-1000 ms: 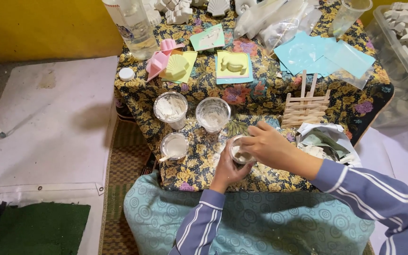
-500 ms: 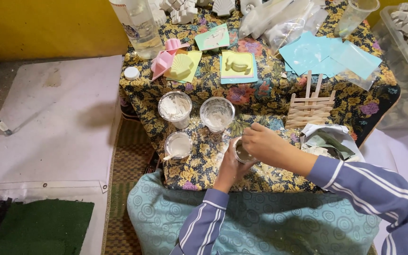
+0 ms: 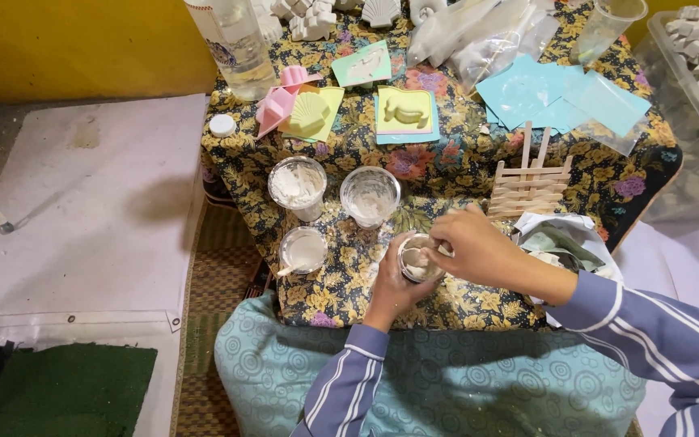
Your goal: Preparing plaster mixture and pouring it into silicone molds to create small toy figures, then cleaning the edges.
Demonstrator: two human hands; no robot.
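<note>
Nearest me, my left hand (image 3: 391,285) has its fingers wrapped around the small cup (image 3: 419,260) upright on the worktop (image 3: 349,275); my right hand (image 3: 472,249), from the cup's right, pinches something inside it. Beyond the cup stand three white-filled cups (image 3: 297,183).

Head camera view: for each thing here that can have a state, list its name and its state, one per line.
Small cup: upright, gripped by left hand, white mix inside.
Right hand: fingers over the cup's rim.
Cup of white powder: upright, partly filled.
Clear cup: upright, white residue.
Cup with stick: upright, white liquid.
Plastic bottle: standing, cap off.
Yellow shell mould: lying flat.
</note>
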